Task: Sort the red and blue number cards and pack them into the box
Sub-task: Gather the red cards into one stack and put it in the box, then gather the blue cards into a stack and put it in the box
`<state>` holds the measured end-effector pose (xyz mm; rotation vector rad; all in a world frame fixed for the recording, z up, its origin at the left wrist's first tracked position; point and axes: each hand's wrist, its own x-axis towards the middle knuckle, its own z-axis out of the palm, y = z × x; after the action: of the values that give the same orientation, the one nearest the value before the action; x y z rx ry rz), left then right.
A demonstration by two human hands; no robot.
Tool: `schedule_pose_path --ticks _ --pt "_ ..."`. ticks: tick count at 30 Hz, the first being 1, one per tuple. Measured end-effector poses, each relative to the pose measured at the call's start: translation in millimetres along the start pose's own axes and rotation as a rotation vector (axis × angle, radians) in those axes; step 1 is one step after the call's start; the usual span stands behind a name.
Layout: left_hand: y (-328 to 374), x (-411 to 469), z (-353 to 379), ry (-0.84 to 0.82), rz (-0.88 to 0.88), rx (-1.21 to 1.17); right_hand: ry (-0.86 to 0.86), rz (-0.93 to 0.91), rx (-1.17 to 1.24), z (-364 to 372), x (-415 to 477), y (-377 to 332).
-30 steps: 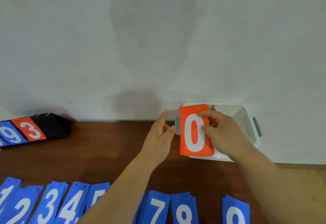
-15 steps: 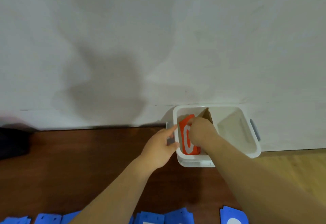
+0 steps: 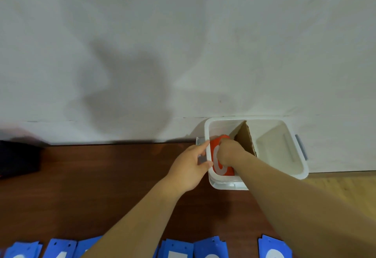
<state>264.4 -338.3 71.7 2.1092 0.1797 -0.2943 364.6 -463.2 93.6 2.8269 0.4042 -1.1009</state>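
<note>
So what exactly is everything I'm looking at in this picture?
box: one, white with grey handles, at the table's far right
cardboard divider: one, brown, upright inside the box
red card: at least one, red with white 0, box's left compartment
blue cards: several piles, blue with white numbers, near table edge, partly cut off
black object: one, far left, unclear
table: one, dark brown wood
wall: white, behind
left hand: touches the box's left rim
right hand: inside the box, grips the red card
</note>
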Motion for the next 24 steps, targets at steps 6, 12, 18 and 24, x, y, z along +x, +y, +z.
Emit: schedule_pose_path --ticks 6,12,18,24 --pt "-1 -1 4 0.024 -0.039 0.027 0.027 -0.027 0.278 -10 -25 17" --pt "6 -28 -4 0.185 -0.032 0.242 0.362 -0.146 0.465 -16 -96 39" --pt "-7 -119 -37 0.368 -0.074 0.723 0.518 -0.231 0.191 23 -158 19" --pt "-57 -239 -76 0.512 -0.317 0.866 0.564 -0.337 0.121 65 -185 -43"
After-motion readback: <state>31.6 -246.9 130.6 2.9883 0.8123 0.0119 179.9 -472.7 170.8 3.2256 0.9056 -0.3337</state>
